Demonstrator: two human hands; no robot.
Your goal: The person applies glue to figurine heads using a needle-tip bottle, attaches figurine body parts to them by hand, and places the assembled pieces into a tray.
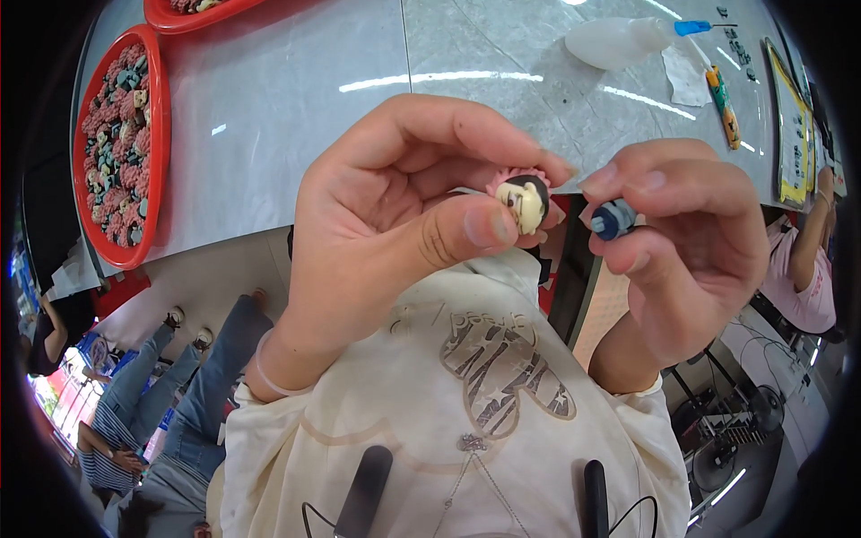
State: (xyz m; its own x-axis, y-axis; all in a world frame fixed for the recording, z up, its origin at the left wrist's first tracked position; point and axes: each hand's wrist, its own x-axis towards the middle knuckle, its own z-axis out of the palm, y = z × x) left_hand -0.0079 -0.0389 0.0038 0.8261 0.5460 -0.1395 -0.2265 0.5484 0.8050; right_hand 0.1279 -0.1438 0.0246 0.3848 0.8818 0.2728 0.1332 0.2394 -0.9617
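From my remote seat: left hand (pixel 377 215) pinches the small pink-haired figurine head (pixel 523 199), right hand (pixel 686 242) at its 3 o'clock grips a small dark-blue plastic body piece (pixel 613 219), just beside it but unjoined, so I'd say assembly's barely halfway.

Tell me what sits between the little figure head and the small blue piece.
Nothing: in the head view, only a bare gap separates the figure head, pinched by the left hand, from the blue piece in the right hand.

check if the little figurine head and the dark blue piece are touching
Apart. The head view shows a plain gap between the figurine head in the left hand and the dark blue piece in the right hand.
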